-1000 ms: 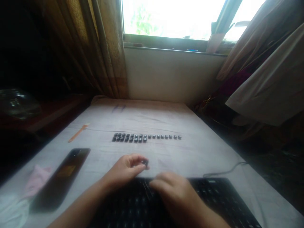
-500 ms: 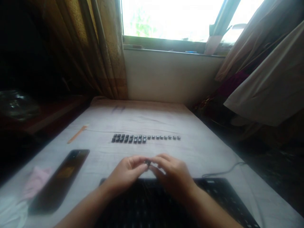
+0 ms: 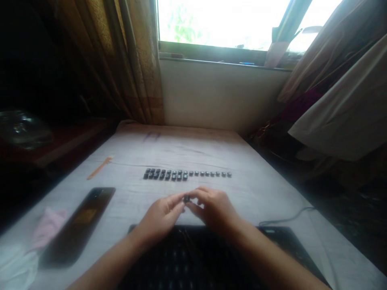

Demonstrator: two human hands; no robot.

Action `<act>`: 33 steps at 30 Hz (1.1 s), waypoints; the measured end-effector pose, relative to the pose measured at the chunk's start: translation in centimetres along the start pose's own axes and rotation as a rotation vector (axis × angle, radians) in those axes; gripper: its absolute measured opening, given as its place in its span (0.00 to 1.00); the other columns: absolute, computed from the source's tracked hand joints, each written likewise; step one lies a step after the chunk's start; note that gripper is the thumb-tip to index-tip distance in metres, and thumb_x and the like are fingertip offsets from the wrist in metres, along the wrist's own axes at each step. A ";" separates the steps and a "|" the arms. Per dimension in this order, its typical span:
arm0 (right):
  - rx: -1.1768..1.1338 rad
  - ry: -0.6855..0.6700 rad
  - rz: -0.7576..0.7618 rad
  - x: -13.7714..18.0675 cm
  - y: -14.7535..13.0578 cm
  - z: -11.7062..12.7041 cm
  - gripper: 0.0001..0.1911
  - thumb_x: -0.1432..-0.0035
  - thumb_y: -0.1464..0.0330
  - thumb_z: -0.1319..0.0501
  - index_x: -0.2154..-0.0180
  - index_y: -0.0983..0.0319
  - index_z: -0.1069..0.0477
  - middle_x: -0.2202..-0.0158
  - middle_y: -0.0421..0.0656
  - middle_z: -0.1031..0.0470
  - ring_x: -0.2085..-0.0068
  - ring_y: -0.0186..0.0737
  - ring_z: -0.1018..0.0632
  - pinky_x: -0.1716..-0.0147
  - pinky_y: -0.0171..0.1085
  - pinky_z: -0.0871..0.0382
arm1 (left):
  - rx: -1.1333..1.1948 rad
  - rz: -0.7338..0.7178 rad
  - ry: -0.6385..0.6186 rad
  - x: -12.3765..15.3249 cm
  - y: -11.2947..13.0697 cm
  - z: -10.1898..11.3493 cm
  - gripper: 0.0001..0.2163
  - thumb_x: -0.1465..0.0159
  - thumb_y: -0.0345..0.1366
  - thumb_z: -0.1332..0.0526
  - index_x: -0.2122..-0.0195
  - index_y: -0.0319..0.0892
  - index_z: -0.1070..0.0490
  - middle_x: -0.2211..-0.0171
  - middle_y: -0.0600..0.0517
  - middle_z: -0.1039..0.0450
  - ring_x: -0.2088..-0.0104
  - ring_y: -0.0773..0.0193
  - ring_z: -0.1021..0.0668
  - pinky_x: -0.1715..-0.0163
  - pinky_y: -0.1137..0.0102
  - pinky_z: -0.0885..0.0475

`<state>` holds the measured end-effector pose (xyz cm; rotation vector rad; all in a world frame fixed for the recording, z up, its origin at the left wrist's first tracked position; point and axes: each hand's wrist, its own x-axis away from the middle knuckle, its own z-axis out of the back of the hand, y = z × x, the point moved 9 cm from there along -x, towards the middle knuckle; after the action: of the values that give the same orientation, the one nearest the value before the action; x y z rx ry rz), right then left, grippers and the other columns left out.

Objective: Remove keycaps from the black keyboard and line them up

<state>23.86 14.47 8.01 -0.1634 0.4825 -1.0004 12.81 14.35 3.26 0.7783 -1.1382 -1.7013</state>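
Observation:
Between the fingertips of both hands is a small black keycap [image 3: 186, 198], partly covered by the fingers. My left hand [image 3: 162, 213] pinches it from the left, and my right hand [image 3: 213, 206] closes on it from the right. Below and behind the hands lies a black keyboard [image 3: 181, 257], its near part cut off by the frame's bottom edge and partly hidden by my forearms. Beyond the hands, dark keycaps [image 3: 167, 176] stand on the cloth in two rows; the far row runs on further to the right than the near one.
A dark phone [image 3: 80, 225] lies at the left beside a pink cloth [image 3: 50, 227]. Further back is an orange strip [image 3: 99, 168]. A cable [image 3: 287, 219] curves off right of the keyboard. White cloth [image 3: 205, 149] covers the surface, with a window [image 3: 217, 24] behind.
Both hands have moved slightly up and away in the view with the keycap, closer to the rows. The fingers are still closed on it. The view has shifted a little.

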 end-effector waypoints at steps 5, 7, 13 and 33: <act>0.109 -0.104 -0.166 -2.2 4.2 -1.2 0.06 0.42 0.67 0.37 0.63 0.57 0.22 0.64 0.41 0.19 0.66 0.37 0.21 0.64 0.34 0.30 | -0.260 0.007 0.146 -0.6 -0.8 3.8 0.23 0.37 0.43 0.44 0.41 0.44 0.34 0.57 0.48 0.19 0.56 0.55 0.20 0.52 0.61 0.29; 0.168 -0.130 -0.212 -3.2 6.0 -1.9 0.08 0.42 0.67 0.39 0.61 0.57 0.22 0.61 0.43 0.19 0.63 0.40 0.20 0.62 0.36 0.30 | -0.317 0.037 0.212 -1.0 -1.6 5.9 0.22 0.37 0.43 0.46 0.43 0.43 0.32 0.62 0.49 0.18 0.63 0.56 0.18 0.59 0.62 0.26; 0.254 -0.185 -0.250 -4.8 8.4 -4.0 0.11 0.39 0.64 0.41 0.57 0.59 0.23 0.59 0.46 0.20 0.59 0.44 0.21 0.61 0.37 0.32 | -0.421 0.109 0.401 -1.6 -4.8 10.1 0.20 0.39 0.45 0.47 0.50 0.43 0.28 0.66 0.50 0.18 0.67 0.56 0.18 0.64 0.64 0.26; 0.322 -0.207 -0.251 -4.9 8.0 -4.5 0.14 0.36 0.63 0.45 0.53 0.57 0.25 0.56 0.46 0.22 0.58 0.44 0.21 0.60 0.37 0.32 | -0.381 0.170 0.363 -1.6 -6.0 9.7 0.19 0.39 0.43 0.46 0.51 0.41 0.27 0.67 0.50 0.18 0.68 0.56 0.18 0.63 0.64 0.26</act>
<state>25.78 23.29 2.81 -0.0376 0.1079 -1.2779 3.00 20.12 1.33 0.6908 -0.5905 -1.4960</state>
